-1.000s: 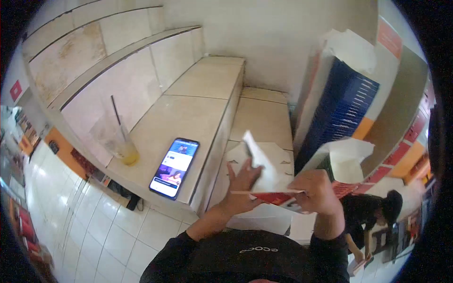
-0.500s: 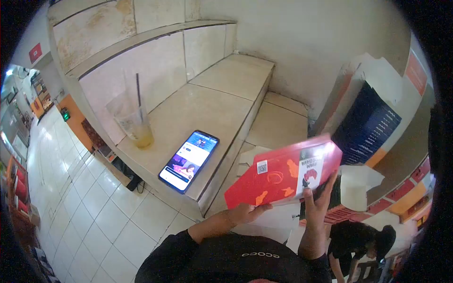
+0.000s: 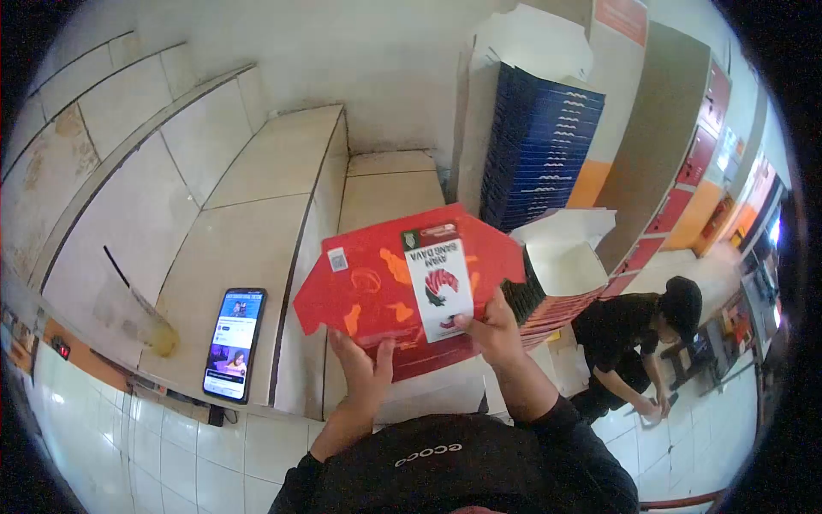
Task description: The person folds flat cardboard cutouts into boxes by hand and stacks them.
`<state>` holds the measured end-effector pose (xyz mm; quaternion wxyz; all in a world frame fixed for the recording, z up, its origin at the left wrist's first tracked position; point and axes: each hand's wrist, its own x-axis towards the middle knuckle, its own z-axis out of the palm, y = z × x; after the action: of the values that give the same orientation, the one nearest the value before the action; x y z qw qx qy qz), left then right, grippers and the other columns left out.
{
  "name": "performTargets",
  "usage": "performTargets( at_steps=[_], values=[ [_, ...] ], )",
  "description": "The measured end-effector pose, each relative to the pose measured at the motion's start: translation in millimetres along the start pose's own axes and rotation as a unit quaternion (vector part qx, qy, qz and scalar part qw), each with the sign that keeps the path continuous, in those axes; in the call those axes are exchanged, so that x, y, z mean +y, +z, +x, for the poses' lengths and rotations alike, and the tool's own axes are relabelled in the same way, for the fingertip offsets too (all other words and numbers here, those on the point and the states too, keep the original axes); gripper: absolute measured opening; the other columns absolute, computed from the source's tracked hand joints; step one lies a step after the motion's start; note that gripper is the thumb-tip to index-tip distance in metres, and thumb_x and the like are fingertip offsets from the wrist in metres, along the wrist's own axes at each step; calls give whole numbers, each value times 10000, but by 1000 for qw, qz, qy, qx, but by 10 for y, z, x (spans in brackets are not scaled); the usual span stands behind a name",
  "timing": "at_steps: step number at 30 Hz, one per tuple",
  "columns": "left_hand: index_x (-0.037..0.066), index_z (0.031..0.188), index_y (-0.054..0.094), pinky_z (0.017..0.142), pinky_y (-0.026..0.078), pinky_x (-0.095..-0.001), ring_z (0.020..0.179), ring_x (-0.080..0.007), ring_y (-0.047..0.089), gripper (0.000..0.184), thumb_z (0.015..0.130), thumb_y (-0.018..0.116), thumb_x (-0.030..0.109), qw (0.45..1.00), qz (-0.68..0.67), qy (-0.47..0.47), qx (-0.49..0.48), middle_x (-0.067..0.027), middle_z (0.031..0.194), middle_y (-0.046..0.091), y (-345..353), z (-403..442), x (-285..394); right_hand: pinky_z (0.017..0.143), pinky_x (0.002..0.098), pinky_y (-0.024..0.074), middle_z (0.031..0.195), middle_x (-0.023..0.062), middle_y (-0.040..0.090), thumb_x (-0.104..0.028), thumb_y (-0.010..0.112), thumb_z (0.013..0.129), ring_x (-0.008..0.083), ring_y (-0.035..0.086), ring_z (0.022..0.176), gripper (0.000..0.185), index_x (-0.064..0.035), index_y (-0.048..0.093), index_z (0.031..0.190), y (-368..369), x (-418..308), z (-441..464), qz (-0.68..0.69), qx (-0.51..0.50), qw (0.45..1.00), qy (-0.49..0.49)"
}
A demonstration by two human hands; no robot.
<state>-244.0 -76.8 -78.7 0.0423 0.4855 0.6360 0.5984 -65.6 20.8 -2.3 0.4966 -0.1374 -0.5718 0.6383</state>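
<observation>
A red cardboard food box [image 3: 381,295] with orange shapes, a QR code and a white printed panel is held up in front of me, its print upside down to my view. My left hand [image 3: 361,364] grips its lower left edge, the thumb along the near side. At the lower right, my right hand [image 3: 498,332] holds the box, with a thumb near the white panel. The fingers behind the box are hidden. A lit phone [image 3: 233,343] lies face up on the tiled ledge, left of my hands.
A plastic cup [image 3: 161,340] with yellowish liquid and a dark straw stands left on the tiled ledge [image 3: 248,223]. Tall stacks of dark blue cardboard [image 3: 539,146] and red boxes with a white inside [image 3: 565,267] rise at right. Another person [image 3: 629,338] bends down beyond them.
My view has swung right, so the phone and cup sit farther left. The red box has turned its printed face more toward me, and both hands still hold it.
</observation>
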Motion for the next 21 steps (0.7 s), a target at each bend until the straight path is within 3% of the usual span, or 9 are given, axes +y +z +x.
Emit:
performTargets(
  at_steps=[2,5,11,14,17,20,21],
  values=[
    [-40,1315,184,1043,119,-469,1188,-360,320,821,753,679,296,984,176,5,-28,-245,1242,326,-21,43,-13,938,351,428,1227,106,483,137,529,768,220,479,1133,587,-17,301,1287,22,16,-12,25,44,997,62],
    [-35,1323,170,1034,130,-490,1166,-343,332,825,770,658,336,989,115,75,50,-220,1220,318,-22,88,211,880,358,467,1168,111,522,103,547,785,212,528,1061,520,-6,348,1253,-43,-21,-2,18,56,996,68],
    [-13,1349,100,962,316,-439,1231,-286,254,929,729,741,250,973,-213,-22,85,-185,1323,201,39,30,134,864,344,472,1144,111,545,108,540,785,207,553,1017,483,-7,382,1227,-122,6,-12,6,70,997,22],
    [-17,1325,196,892,395,-347,1161,-223,369,872,697,772,167,952,-250,15,177,-142,1301,311,16,90,263,860,339,471,1118,108,564,99,544,788,203,563,998,466,-8,400,1217,-154,-68,-10,23,88,995,29],
    [-10,1201,434,811,443,-289,948,-172,529,580,726,737,126,912,-357,-134,-152,-83,1077,539,-267,163,10,847,322,472,1115,105,570,88,569,775,209,582,969,443,-5,433,1187,-224,-235,81,67,111,991,41],
    [23,972,597,705,468,-269,750,-117,573,245,753,692,80,881,-364,-221,-206,-39,788,616,-465,139,-51,852,343,469,1103,126,577,19,613,771,207,592,957,444,0,447,1182,-334,-226,246,-62,84,994,27],
    [30,933,606,669,469,-278,721,-129,581,202,748,679,63,935,-274,-176,-142,-53,765,616,-475,132,-12,888,344,444,1100,154,592,-100,674,761,202,585,1001,537,6,428,1226,-361,-319,297,-384,98,916,63]
  ],
)
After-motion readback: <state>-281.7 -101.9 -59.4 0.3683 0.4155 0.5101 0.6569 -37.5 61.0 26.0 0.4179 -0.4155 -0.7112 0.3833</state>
